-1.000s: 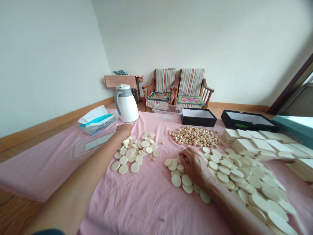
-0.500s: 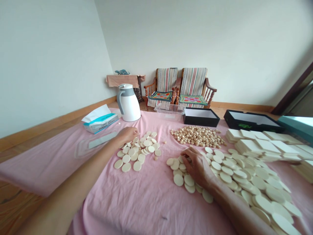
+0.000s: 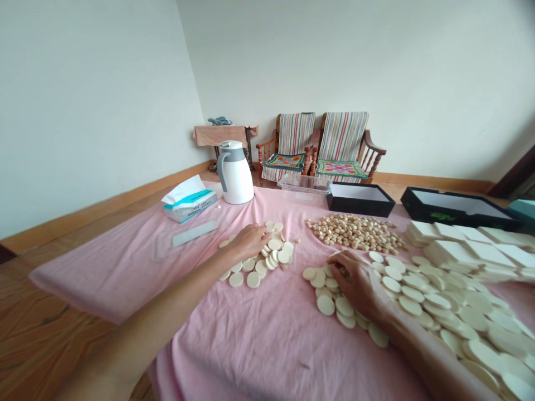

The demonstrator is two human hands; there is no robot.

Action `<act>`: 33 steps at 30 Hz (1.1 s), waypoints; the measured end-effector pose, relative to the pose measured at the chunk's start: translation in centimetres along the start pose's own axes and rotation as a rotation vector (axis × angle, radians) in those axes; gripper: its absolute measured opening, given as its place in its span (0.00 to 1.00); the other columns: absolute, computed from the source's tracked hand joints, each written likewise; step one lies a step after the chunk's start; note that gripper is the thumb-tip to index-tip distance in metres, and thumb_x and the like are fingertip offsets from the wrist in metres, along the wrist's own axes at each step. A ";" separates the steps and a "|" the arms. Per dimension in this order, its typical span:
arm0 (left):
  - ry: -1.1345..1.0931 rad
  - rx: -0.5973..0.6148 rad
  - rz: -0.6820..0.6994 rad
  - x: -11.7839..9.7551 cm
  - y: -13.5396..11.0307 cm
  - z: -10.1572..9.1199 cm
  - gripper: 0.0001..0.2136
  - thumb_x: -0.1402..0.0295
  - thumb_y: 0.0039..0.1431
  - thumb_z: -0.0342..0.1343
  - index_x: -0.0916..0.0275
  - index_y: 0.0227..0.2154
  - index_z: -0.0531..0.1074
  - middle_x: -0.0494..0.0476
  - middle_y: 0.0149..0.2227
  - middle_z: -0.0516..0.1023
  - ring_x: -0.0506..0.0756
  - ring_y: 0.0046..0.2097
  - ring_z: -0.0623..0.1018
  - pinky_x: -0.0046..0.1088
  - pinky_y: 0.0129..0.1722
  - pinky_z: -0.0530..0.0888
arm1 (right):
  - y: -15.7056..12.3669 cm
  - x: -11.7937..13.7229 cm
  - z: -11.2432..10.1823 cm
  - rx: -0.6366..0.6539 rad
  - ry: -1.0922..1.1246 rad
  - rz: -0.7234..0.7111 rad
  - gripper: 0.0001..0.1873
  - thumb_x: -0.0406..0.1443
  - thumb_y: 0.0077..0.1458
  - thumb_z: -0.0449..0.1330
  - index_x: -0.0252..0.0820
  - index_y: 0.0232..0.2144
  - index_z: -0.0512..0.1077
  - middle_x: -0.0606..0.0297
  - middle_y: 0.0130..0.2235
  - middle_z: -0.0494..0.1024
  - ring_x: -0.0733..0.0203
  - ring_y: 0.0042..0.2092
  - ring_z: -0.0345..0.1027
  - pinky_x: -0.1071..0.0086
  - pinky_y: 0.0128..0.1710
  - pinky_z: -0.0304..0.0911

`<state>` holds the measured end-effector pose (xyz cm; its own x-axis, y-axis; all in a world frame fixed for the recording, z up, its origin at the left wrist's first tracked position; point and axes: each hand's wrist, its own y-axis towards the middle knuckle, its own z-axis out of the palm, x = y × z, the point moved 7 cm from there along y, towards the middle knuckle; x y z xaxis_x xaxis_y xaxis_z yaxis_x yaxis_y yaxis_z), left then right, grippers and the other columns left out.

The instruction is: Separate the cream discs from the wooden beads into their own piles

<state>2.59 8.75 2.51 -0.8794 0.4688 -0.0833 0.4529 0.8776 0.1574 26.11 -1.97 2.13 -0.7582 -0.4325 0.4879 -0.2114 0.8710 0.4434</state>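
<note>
My left hand lies on a loose pile of cream-coloured round discs, its fingers together and pointing toward the far side of the pile. My right hand is curled among the discs at the inner edge of a much larger spread of them. Its fingertips press into a cluster next to the spread, and whether they hold a disc is hidden. Beyond it lies a heap of small beige rounded pieces, which neither hand touches. All of this rests on a pink cloth.
Stacks of cream square slabs fill the right side. Along the far edge stand a white vacuum jug, a tissue box, a clear plastic tub and black box lids. A wooden floor shows left of the cloth.
My left hand has moved forward from near the tissue box onto the disc pile. My right hand stays among the discs. The whole view has turned left, shifting the scene rightward.
</note>
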 end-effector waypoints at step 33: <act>-0.160 0.062 0.023 3.0 -8.8 0.4 0.28 0.53 0.64 0.43 0.62 0.62 0.56 0.64 0.64 0.58 0.61 0.66 0.55 0.46 0.64 0.55 | 0.1 0.6 0.0 0.041 0.002 0.053 0.09 0.35 0.60 0.50 0.43 0.33 0.70 0.61 0.36 0.73 0.58 0.37 0.67 0.64 0.37 0.62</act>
<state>-3.98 2.44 0.45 -0.8364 0.4945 -0.2366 0.4851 0.8687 0.1004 25.63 -2.15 2.46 -0.7679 -0.3855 0.5116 -0.1955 0.9016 0.3859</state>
